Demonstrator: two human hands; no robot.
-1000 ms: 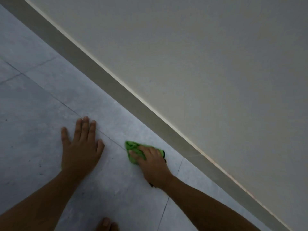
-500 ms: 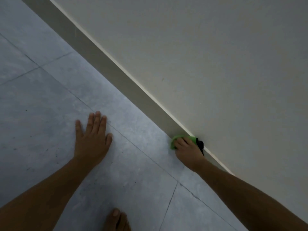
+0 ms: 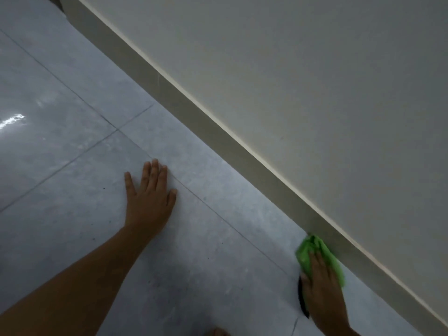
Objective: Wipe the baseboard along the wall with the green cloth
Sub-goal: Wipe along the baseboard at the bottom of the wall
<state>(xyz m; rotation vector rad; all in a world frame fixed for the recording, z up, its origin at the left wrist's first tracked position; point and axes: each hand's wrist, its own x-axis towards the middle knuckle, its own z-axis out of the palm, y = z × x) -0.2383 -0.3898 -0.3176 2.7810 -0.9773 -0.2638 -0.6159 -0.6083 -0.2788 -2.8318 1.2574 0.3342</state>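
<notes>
A grey-beige baseboard (image 3: pixel 201 117) runs diagonally from the upper left to the lower right, at the foot of a pale wall. My right hand (image 3: pixel 321 284) lies flat on the green cloth (image 3: pixel 312 249) at the lower right. It presses the cloth down where the floor meets the baseboard. A dark edge shows under the hand's left side. My left hand (image 3: pixel 149 202) rests palm down on the floor tiles, fingers spread, well left of the cloth and away from the baseboard.
Grey floor tiles (image 3: pixel 72 166) with thin grout lines fill the left half, with a bright reflection at the far left. The pale wall (image 3: pixel 315 81) fills the upper right. A toe (image 3: pixel 218 332) shows at the bottom edge.
My right hand with the cloth went from the open floor to the baseboard's foot, and now sits lower right in view. The view has swung, showing more baseboard to the left.
</notes>
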